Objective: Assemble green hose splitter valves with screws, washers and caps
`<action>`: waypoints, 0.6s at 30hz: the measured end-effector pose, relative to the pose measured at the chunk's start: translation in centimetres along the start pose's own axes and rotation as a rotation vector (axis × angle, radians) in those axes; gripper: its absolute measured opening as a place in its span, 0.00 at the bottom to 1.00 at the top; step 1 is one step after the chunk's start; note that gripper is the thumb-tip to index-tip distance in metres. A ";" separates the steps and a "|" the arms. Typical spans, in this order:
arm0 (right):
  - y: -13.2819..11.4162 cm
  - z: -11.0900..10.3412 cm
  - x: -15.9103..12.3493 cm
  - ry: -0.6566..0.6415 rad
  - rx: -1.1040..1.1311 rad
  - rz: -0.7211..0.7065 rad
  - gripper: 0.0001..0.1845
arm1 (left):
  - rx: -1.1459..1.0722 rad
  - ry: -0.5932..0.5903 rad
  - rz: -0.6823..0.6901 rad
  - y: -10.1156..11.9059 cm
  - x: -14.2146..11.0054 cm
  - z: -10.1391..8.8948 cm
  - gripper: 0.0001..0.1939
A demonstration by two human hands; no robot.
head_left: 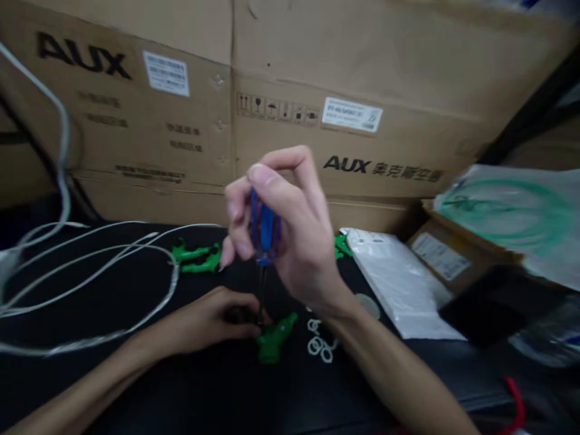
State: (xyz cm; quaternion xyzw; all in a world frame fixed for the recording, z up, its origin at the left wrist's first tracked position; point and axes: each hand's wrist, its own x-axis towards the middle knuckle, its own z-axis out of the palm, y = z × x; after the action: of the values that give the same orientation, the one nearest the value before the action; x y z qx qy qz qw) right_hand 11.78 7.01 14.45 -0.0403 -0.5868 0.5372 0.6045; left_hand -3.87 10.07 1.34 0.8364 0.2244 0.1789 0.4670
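Observation:
My right hand (294, 223) is wrapped round the blue handle of a screwdriver (266, 232), held upright with the thumb near its top. The dark shaft runs down to a green plastic part (272, 344) on the black table. My left hand (222, 320) grips that part from the left, fingers closed on it near the screwdriver's tip. Exactly where the tip sits is too dark to tell. White rings (319, 344) lie just right of the green part. Farther back are more green pieces (197, 257), partly behind my right hand.
Large AUX cardboard boxes (281, 54) wall off the back. White cables (136, 244) loop across the left side. A white plastic packet (399, 284), a small open carton (446, 254) and a bag with green tubing (507, 211) stand at right. Something red (516, 405) lies at lower right.

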 end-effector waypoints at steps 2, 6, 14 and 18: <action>0.0 0.2 -0.1 -0.001 -0.047 -0.016 0.17 | -0.011 -0.036 -0.031 0.8 0.1 0.1 0.12; -0.3 0.5 -0.3 0.064 -0.060 0.039 0.14 | 0.017 -0.017 -0.037 1.1 0.0 0.1 0.14; -1.2 0.2 -0.4 0.028 -0.086 0.057 0.15 | 0.382 0.356 -0.194 1.8 -2.1 -4.1 0.17; -1.2 0.2 -0.5 0.037 -0.097 0.060 0.16 | 0.607 0.400 -0.460 2.2 -4.9 -5.0 0.18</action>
State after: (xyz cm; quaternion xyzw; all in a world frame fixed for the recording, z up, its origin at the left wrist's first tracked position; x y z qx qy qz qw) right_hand 12.52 6.07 15.02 -0.0970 -0.5994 0.5252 0.5963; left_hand -10.03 9.87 5.33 0.8129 0.5335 0.1546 0.1750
